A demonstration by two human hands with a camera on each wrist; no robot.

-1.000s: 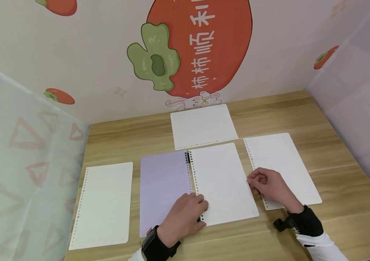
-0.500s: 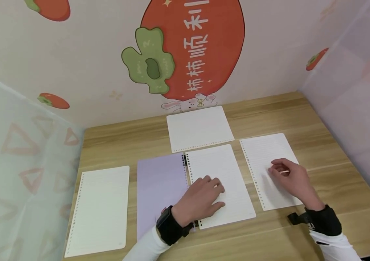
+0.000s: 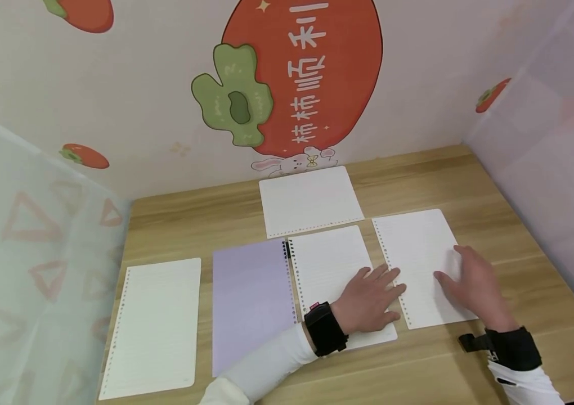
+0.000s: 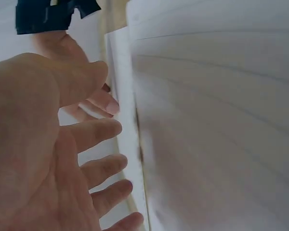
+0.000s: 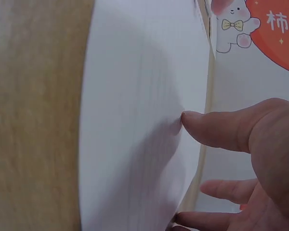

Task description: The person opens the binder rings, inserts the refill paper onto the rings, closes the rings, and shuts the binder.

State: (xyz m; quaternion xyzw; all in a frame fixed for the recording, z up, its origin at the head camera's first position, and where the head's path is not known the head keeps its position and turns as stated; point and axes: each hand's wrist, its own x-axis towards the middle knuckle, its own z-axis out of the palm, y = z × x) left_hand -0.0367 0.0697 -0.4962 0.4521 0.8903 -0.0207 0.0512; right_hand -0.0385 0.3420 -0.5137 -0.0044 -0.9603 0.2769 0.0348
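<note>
A notebook lies spread flat, with a purple cover (image 3: 251,298) on the left, a white lined page (image 3: 330,259) on the right and black binding rings (image 3: 287,249) between. My left hand (image 3: 370,298) is over that page's right edge, fingers spread toward a loose white lined sheet (image 3: 408,247) with a row of holes. At that sheet's right side is my right hand (image 3: 479,287). In the right wrist view its thumb (image 5: 216,126) touches the paper, while the fingers stand apart from the thumb near the sheet's edge.
Another loose sheet (image 3: 157,326) lies at the table's left. A further sheet (image 3: 312,202) lies sideways at the back, by the wall (image 3: 155,84) with printed persimmons. Fabric panels (image 3: 44,270) bound the wooden table (image 3: 525,281) on both sides.
My left hand has moved right from the notebook's rings across the page to its right edge. My right hand has moved right, from the page's edge to the loose sheet's right side, and its fingers have spread.
</note>
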